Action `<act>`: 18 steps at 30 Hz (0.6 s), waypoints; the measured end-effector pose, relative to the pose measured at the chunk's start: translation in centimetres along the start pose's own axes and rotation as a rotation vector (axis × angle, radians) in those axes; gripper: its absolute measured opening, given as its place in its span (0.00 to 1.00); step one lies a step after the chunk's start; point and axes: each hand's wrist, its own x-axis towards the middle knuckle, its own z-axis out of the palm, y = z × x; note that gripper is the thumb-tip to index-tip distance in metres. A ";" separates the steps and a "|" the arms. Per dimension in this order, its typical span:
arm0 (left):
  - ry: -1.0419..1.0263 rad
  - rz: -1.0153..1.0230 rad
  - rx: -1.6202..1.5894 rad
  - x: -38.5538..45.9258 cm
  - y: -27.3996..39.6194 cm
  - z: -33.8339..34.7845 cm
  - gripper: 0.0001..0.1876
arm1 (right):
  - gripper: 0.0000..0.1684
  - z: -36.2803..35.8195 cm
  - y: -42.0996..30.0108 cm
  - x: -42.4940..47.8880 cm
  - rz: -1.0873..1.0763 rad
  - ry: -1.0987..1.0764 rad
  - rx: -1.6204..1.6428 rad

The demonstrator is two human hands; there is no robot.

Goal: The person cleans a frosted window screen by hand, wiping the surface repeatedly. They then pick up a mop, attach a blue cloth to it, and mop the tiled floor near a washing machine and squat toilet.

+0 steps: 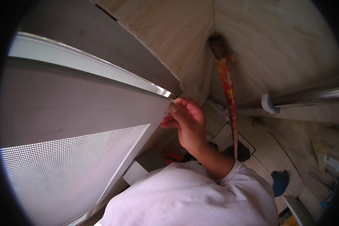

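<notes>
My right hand [190,121] is raised at the upper end of a white framed panel [82,99] with a mesh screen [73,163], which looks like a window sash. Thumb and index finger pinch together at the panel's corner, and a small whitish piece [174,100] shows at their tips. What exactly it is cannot be made out. The other fingers curl close to the panel's side edge. Beyond the panel a bright gap [82,67] runs along a grey frame member [101,42]. My left hand is out of view.
A pipe in red patterned wrapping [227,87] runs down the corner of the marble-look wall [271,42]. At right, a white clip [268,104] sits on a rail [308,101]. Below are floor tiles [271,147], a blue container [280,183] and a pale box [135,172].
</notes>
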 end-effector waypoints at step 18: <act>0.016 0.052 0.047 0.7 -0.5 0.2 0.34 | 0.13 1.6 -0.9 0.8 -0.090 0.070 -0.150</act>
